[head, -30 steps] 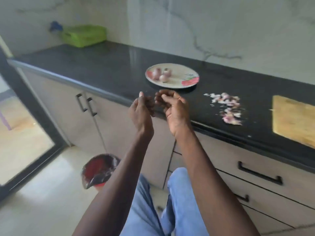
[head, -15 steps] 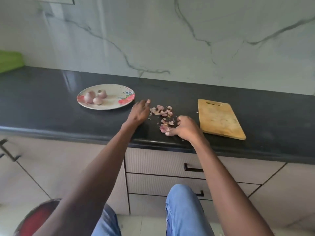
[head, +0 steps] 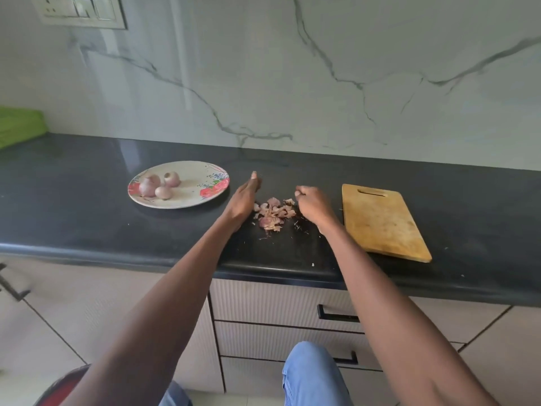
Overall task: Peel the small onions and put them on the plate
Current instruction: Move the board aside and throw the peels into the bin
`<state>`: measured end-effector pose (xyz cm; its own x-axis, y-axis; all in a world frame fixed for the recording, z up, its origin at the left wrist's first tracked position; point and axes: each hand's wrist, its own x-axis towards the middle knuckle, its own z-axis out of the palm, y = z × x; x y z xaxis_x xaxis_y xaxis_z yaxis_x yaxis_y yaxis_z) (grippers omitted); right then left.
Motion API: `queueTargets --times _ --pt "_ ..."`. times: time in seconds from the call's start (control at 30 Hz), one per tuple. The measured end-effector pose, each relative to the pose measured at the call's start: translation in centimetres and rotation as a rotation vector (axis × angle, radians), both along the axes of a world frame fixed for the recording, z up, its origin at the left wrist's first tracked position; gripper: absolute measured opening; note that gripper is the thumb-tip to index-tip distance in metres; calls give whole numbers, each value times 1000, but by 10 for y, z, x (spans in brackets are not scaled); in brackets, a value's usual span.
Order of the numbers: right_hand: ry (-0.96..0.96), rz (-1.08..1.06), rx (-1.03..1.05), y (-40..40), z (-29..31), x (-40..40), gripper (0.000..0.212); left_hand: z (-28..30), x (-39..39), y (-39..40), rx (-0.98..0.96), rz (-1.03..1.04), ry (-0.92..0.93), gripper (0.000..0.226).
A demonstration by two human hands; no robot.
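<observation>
Both hands at the peel pile, three onions plated

Now my left hand stands on its edge on the worktop, fingers straight and together, just left of the onion skins, touching or nearly touching the pile. My right hand sits on the right side of the same pile with fingers curled under; cannot tell if it pinches a skin or holds nothing. Skins lie in a loose heap between the two hands, near the middle of the worktop, with small scraps strewn toward the front edge.

Three peeled small onions sit bunched on the left half of the plate, touching or almost touching each other. Plate is left of my left hand, apart from it, about midway between the front and back edges.

Wooden cutting board lies flat just right of my right wrist, handle slot toward the back wall. Green container at the far left back corner.
</observation>
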<state>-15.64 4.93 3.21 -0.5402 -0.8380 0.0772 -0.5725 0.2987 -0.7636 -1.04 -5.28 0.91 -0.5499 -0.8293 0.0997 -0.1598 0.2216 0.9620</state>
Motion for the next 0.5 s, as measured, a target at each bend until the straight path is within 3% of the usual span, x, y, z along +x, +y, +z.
queueTargets --times 0.13,0.33,0.5 --pt "91 161 144 -15 -8 6 41 -1 -20 1 -18 -64 -76 75" --pt "-49 240 62 -21 -11 7 39 -9 -13 -4 184 -25 293 68" --pt "60 328 164 -31 -14 23 53 -10 -13 -3 238 0 325 72"
